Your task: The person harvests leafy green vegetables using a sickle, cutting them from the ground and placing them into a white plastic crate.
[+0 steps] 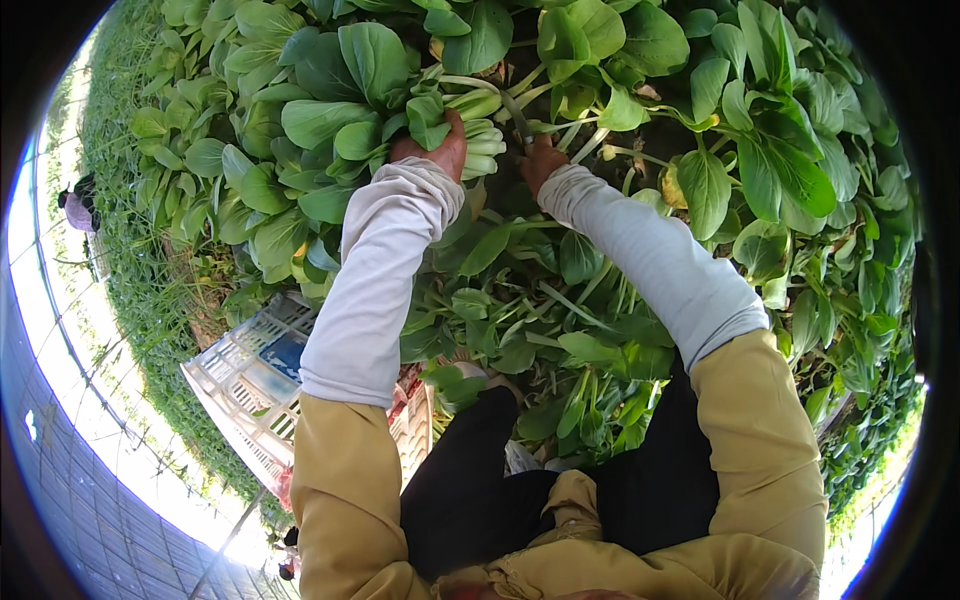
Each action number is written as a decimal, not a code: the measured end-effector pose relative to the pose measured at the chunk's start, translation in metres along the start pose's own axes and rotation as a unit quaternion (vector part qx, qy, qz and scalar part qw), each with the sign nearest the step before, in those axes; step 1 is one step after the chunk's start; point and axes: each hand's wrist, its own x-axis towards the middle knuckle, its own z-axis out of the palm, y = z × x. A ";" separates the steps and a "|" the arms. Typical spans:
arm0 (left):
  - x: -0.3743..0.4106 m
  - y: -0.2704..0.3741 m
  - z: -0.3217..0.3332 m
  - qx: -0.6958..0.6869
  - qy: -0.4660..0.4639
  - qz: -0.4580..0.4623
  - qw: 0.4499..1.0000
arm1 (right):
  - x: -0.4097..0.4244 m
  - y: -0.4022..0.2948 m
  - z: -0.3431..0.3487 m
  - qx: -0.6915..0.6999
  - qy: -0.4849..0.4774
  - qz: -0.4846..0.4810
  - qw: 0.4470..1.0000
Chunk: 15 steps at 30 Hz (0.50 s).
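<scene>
My left hand [448,146] is wrapped around heads of bok choy [484,148], their pale cut stalk ends pointing right and their broad leaves spreading to the left. Just above those ends lies another pale green bok choy base [477,103], close against a curved metal blade [514,116]. That blade belongs to a sickle-like knife, whose handle is mostly hidden in my right hand [541,161]. Stalks of rooted bok choy [589,142] stand right beside my right knuckles. Dark soil shows between the two hands.
Dense bok choy [780,150] grows on the right. A white plastic crate [251,375] stands at lower left, partly behind my left sleeve. Loose leaves [517,330] cover the ground before my knees. Far left, a person [79,206] is near wire mesh [67,315].
</scene>
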 end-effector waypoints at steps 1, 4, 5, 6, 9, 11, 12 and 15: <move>-0.001 0.004 -0.006 0.031 -0.025 -0.003 0.999 | 0.006 0.000 0.004 -0.034 0.012 -0.017 0.999; -0.006 0.020 -0.029 0.145 -0.086 0.019 0.986 | 0.013 -0.001 0.013 -0.076 0.041 -0.024 0.996; -0.007 0.028 -0.036 0.195 -0.096 0.048 0.975 | 0.011 0.003 0.014 -0.053 0.049 0.005 0.997; -0.009 0.022 -0.043 0.177 -0.061 0.090 0.978 | 0.009 0.000 0.013 -0.029 0.058 0.024 0.998; -0.022 0.018 -0.079 0.032 -0.112 0.114 0.987 | -0.031 0.003 -0.013 0.166 0.047 0.028 0.985; -0.039 0.013 -0.106 -0.171 -0.114 0.138 0.969 | -0.073 0.014 -0.033 0.271 0.183 -0.078 0.942; -0.047 0.010 -0.121 -0.266 -0.133 0.149 0.943 | -0.090 0.019 -0.056 0.254 0.145 -0.034 0.956; -0.071 0.005 -0.151 -0.422 -0.139 0.196 0.874 | -0.127 0.027 -0.122 0.613 0.219 -0.183 0.736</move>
